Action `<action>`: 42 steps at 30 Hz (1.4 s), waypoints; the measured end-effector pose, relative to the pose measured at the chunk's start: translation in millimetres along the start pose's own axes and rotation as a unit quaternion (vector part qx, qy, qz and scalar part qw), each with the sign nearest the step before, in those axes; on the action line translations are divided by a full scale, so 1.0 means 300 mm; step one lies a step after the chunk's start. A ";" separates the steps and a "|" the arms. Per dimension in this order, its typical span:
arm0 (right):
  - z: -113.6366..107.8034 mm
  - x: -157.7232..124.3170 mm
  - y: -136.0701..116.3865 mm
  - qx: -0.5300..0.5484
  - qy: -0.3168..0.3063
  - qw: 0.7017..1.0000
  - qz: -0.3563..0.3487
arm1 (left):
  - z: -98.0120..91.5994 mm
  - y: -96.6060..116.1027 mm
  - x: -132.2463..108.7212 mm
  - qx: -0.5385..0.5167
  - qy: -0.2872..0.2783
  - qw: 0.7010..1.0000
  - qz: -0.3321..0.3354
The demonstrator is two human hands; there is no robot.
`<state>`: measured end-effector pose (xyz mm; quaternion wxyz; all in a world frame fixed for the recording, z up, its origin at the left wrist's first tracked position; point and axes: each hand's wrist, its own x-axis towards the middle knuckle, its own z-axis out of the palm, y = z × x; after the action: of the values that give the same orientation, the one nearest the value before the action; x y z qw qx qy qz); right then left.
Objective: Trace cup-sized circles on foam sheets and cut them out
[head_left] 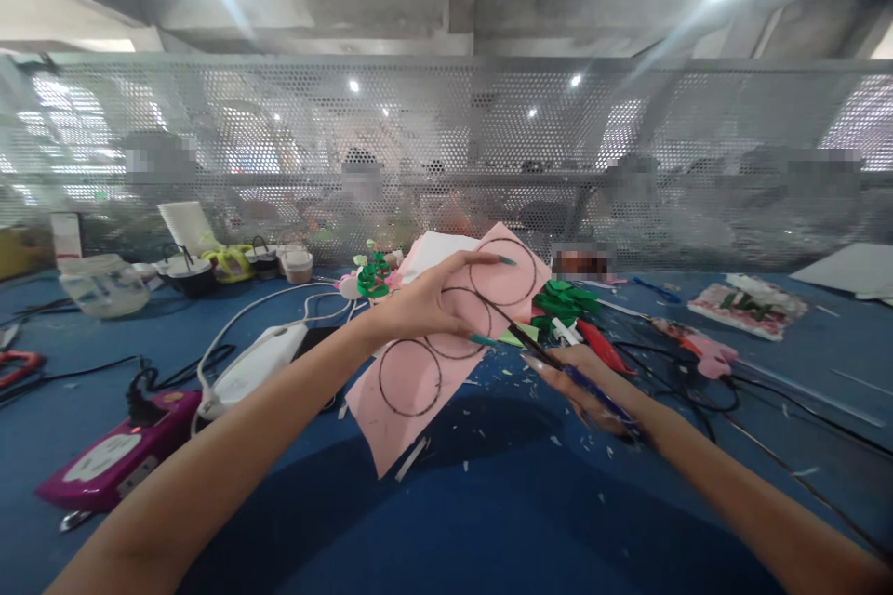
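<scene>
We saw one jar, then one purple strip; our left hand pinched one pink sheet, mid-view above the table, bearing three circles; one pair of scissors, blades reaching the sheet, sat gripped in our right hand; one glue gun lay farther right.

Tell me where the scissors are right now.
In the head view, the scissors are just right of center, in the right hand, with their blades at the pink paper, close to the left hand's thumb.
</scene>
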<state>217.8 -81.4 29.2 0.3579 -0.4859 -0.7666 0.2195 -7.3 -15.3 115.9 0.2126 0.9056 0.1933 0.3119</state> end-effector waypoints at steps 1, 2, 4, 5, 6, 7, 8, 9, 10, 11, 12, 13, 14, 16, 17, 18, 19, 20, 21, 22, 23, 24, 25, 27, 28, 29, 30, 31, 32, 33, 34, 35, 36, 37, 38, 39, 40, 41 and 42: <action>0.004 0.001 0.004 0.002 0.008 1.000 0.004 | 0.000 -0.001 0.000 0.000 0.001 1.000 -0.002; 0.009 0.002 0.008 0.003 0.017 1.000 0.009 | 0.001 -0.002 0.000 0.000 0.003 1.000 -0.004; 0.020 0.008 0.015 -0.001 0.029 0.999 0.032 | 0.002 -0.005 -0.001 0.001 0.005 1.000 -0.008; 0.024 0.013 0.019 -0.004 0.039 0.998 0.049 | 0.002 -0.006 -0.001 0.001 0.005 1.000 -0.008; 0.028 0.018 0.023 -0.007 0.050 0.996 0.069 | 0.002 -0.006 -0.001 0.000 0.005 1.000 -0.006; 0.030 0.022 0.027 -0.009 0.061 0.994 0.085 | 0.001 -0.006 -0.001 -0.001 0.003 1.000 -0.004; 0.031 0.026 0.031 -0.012 0.071 0.993 0.094 | 0.001 -0.005 -0.001 -0.002 0.002 1.000 -0.001; 0.029 0.028 0.035 -0.017 0.076 0.993 0.092 | 0.000 -0.004 -0.001 -0.002 0.001 1.000 0.001; 0.026 0.028 0.038 -0.023 0.068 0.994 0.079 | -0.002 -0.003 -0.001 -0.002 0.000 1.000 0.003; 0.022 0.027 0.042 -0.030 0.052 0.996 0.062 | -0.002 -0.003 -0.001 -0.001 -0.001 1.000 0.003; 0.018 0.026 0.045 -0.038 0.034 0.998 0.045 | -0.003 -0.003 -0.001 0.000 -0.002 1.000 0.002; 0.014 0.024 0.048 -0.046 0.021 0.998 0.032 | -0.003 -0.003 -0.001 0.000 -0.004 1.000 0.000; 0.013 0.022 0.051 -0.054 0.015 0.998 0.024 | -0.002 -0.003 -0.001 -0.001 -0.006 1.000 -0.001; 0.014 0.019 0.057 -0.067 0.025 0.997 0.024 | 0.001 -0.004 -0.001 -0.006 -0.009 1.000 0.001; 0.017 0.018 0.060 -0.071 0.033 0.997 0.027 | 0.003 -0.004 -0.001 -0.010 -0.010 1.000 0.004; 0.021 0.018 0.063 -0.074 0.034 0.996 0.030 | 0.006 -0.003 -0.001 -0.014 -0.011 1.000 0.007; 0.025 0.017 0.065 -0.073 0.034 0.996 0.032 | 0.009 -0.002 -0.001 -0.018 -0.011 1.000 0.009; 0.028 0.017 0.067 -0.071 0.033 0.996 0.032 | 0.012 -0.001 0.000 -0.020 -0.010 1.000 0.008; 0.030 0.017 0.067 -0.067 0.031 0.997 0.029 | 0.014 0.000 0.001 -0.021 -0.010 1.000 0.005; 0.031 0.016 0.067 -0.061 0.029 0.997 0.025 | 0.016 0.002 0.001 -0.021 -0.010 1.000 0.002; 0.031 0.016 0.064 -0.055 0.027 0.998 0.018 | 0.018 0.002 0.002 -0.022 -0.010 1.000 0.001; 0.031 0.015 0.061 -0.050 0.026 0.998 0.013 | 0.019 0.003 0.003 -0.022 -0.010 1.000 0.002; 0.030 0.015 0.057 -0.044 0.026 0.999 0.012 | 0.019 0.003 0.004 -0.023 -0.010 1.000 0.005; 0.029 0.015 0.048 -0.036 0.030 0.999 0.019 | 0.019 0.002 0.004 -0.026 -0.011 1.000 0.011; 0.029 0.015 0.044 -0.036 0.034 0.999 0.023 | 0.018 0.002 0.004 -0.027 -0.011 0.999 0.012; 0.028 0.016 0.042 -0.037 0.037 0.998 0.026 | 0.017 0.002 0.003 -0.028 -0.011 0.999 0.012; 0.027 0.016 0.040 -0.041 0.037 0.998 0.026 | 0.016 0.003 0.002 -0.029 -0.012 0.999 0.010; 0.025 0.017 0.040 -0.048 0.034 0.998 0.024 | 0.015 0.004 0.001 -0.029 -0.013 0.999 0.007; 0.023 0.018 0.040 -0.058 0.030 0.998 0.022 | 0.014 0.006 0.000 -0.027 -0.014 1.000 0.004; 0.020 0.019 0.041 -0.068 0.027 0.997 0.023 | 0.013 0.008 -0.001 -0.025 -0.014 1.000 0.002; 0.018 0.020 0.043 -0.078 0.028 0.996 0.025 | 0.013 0.010 -0.001 -0.022 -0.014 1.000 0.000; 0.016 0.020 0.044 -0.086 0.032 0.995 0.026 | 0.012 0.012 -0.001 -0.020 -0.014 1.000 0.000; 0.015 0.021 0.045 -0.088 0.041 0.995 0.026 | 0.012 0.013 -0.001 -0.018 -0.013 1.000 0.000; 0.014 0.022 0.045 -0.085 0.046 0.995 0.023 | 0.011 0.014 -0.001 -0.016 -0.012 1.000 0.000; 0.013 0.022 0.045 -0.078 0.047 0.996 0.019 | 0.010 0.015 0.000 -0.014 -0.012 1.000 0.000; 0.013 0.023 0.044 -0.069 0.048 0.996 0.017 | 0.008 0.015 0.000 -0.013 -0.012 1.000 -0.001; 0.013 0.024 0.043 -0.060 0.048 0.997 0.016 | 0.006 0.014 0.001 -0.013 -0.013 1.000 -0.002; 0.013 0.025 0.041 -0.054 0.046 0.997 0.014 | 0.003 0.013 0.001 -0.014 -0.015 1.000 -0.002; 0.013 0.025 0.039 -0.051 0.049 0.997 0.014 | 0.000 0.011 0.001 -0.018 -0.019 1.000 -0.004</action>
<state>219.7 -69.6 21.1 0.3669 -0.5239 -0.7516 0.1612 -6.3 -18.0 117.8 0.2337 0.9065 0.1874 0.2976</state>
